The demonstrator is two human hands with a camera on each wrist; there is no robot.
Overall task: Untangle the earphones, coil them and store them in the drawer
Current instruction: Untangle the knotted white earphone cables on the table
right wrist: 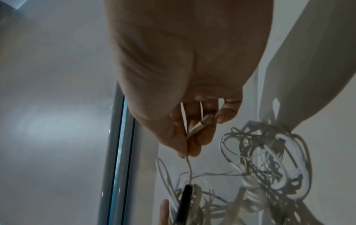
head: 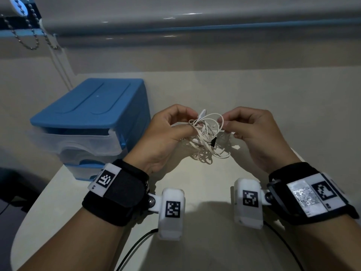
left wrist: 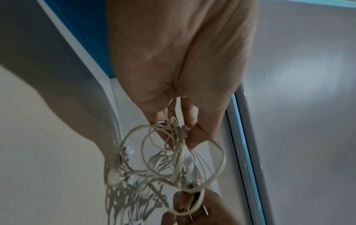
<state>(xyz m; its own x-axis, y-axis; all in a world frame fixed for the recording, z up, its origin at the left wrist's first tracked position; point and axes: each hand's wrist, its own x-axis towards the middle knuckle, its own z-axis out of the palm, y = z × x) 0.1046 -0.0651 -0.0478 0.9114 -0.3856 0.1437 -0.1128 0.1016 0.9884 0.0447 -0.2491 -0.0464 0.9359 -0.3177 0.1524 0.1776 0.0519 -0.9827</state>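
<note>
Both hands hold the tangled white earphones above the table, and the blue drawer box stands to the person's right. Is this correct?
One detail is wrong: the blue drawer box stands to the person's left, as the head view shows. The rest holds: the left hand and right hand both hold the tangled white earphones above the table.

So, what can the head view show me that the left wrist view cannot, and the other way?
Only the head view shows the blue drawer unit, its top drawer slightly open, and both wrist cameras. Only the left wrist view shows a white earbud in the tangle. Both show the left hand and right hand pinching the tangled earphones.
</note>
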